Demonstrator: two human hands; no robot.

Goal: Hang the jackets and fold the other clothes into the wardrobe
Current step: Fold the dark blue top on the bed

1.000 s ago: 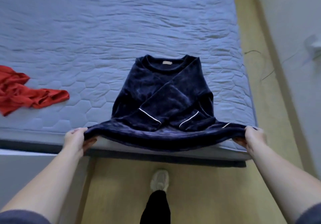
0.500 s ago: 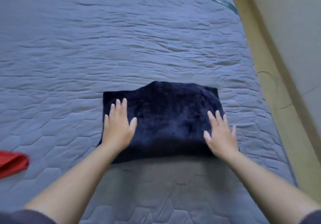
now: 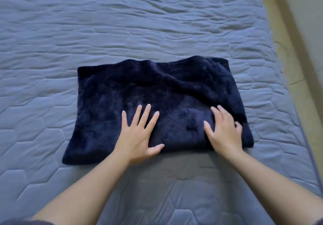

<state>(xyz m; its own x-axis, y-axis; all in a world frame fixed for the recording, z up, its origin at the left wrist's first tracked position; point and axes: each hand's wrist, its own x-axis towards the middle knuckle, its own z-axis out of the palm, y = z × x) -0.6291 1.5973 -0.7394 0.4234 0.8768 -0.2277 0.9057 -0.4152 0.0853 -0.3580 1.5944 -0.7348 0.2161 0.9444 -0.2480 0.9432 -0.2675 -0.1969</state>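
Observation:
A dark navy fleece top (image 3: 157,92) lies folded into a rough rectangle on the blue-grey quilted mattress (image 3: 122,23). My left hand (image 3: 139,134) presses flat on its near middle, fingers spread and straight. My right hand (image 3: 225,130) rests on the near right part of the fold, fingers straight with the little finger slightly bent. Neither hand grips the cloth. A ridge runs across the top's far right part.
The mattress's right edge (image 3: 286,102) runs beside a strip of yellowish wooden floor (image 3: 300,67), where a thin dark cable (image 3: 297,81) lies. Pale wall stands at the far right.
The top's lower half was folded up over the sleeves, and my hands let go of the hem. Since half a second ago both hands have slid inward along the near edge. The red garment left view.

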